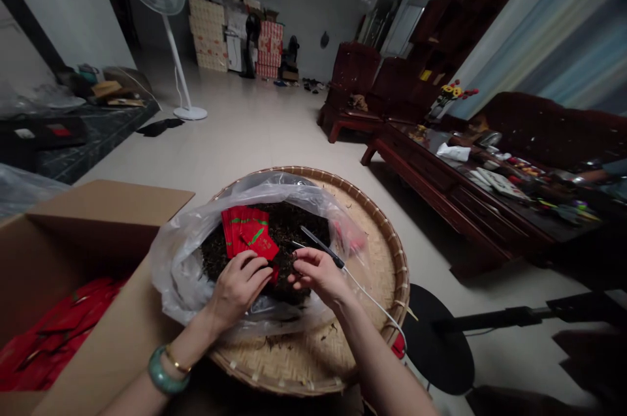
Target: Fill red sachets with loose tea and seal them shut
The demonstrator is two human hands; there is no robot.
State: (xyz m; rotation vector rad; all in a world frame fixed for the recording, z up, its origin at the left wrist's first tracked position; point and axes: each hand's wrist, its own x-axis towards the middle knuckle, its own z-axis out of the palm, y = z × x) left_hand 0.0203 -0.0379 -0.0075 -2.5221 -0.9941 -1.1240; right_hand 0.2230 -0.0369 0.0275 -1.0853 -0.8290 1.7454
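A clear plastic bag lies spread open on a round woven bamboo tray, full of dark, loose dried tea leaves. Several red packets with green marks rest fanned out on the leaves. My left hand is closed at the near side of them, its fingertips on a small red packet that is mostly hidden. Over the leaves, my right hand pinches what looks like a few dark leaves. Just behind that hand lies a slim black-handled tool with a white cord.
At the left stands an open cardboard box holding red bags. A white standing fan is farther back. To the right is a dark wooden table covered with clutter. A round black stand base sits beside the tray.
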